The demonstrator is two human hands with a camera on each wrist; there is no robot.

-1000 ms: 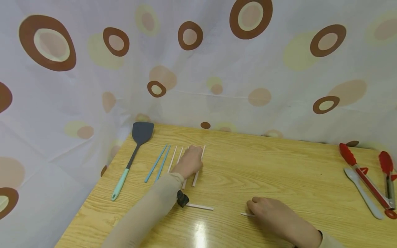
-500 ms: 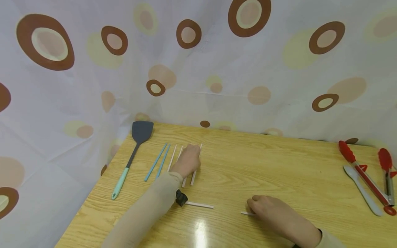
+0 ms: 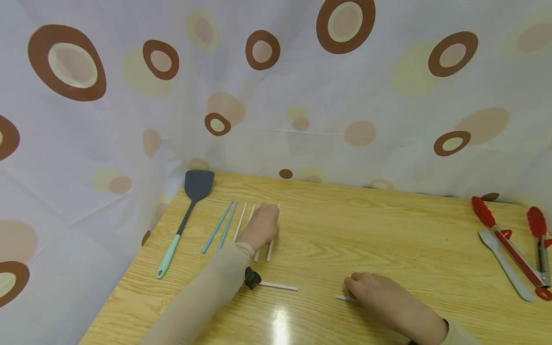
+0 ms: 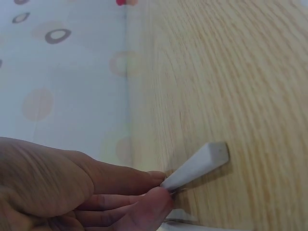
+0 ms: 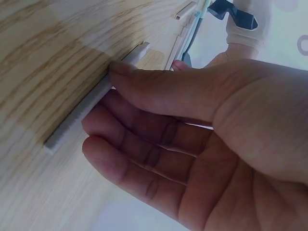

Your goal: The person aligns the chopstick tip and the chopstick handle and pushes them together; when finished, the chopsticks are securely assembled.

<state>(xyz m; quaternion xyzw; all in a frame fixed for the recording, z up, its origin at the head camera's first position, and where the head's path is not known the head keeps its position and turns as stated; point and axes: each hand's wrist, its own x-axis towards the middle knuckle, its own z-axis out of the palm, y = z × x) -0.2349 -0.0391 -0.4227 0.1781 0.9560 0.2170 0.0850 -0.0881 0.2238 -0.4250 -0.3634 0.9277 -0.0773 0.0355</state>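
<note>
In the head view my left hand point(image 3: 260, 226) is over the row of pale chopsticks on the left half of the table. Its thumb and finger pinch the row's rightmost pale chopstick point(image 4: 198, 164), which slants along the wood. Just left of it lies another pale chopstick point(image 3: 257, 256), partly covered by the hand. Two more of them, such as the outer pale chopstick point(image 3: 239, 222), lie farther left, beside a pair of blue chopsticks point(image 3: 217, 227). Lower right, my right hand point(image 3: 384, 299) holds a separate pale chopstick point(image 5: 77, 118) between thumb and fingers, close on the tabletop.
Another pale chopstick point(image 3: 279, 286) lies crosswise, near the left wrist camera. A turner point(image 3: 199, 186) with a mint handle is at the far left. Red-tipped tongs point(image 3: 484, 214), a second pair of tongs point(image 3: 537, 224) and a grey spoon point(image 3: 506, 268) lie at the right.
The rightmost chopstick in the row has shifted slightly left, closer to its neighbour, with my left hand on it. My right hand stays in place.
</note>
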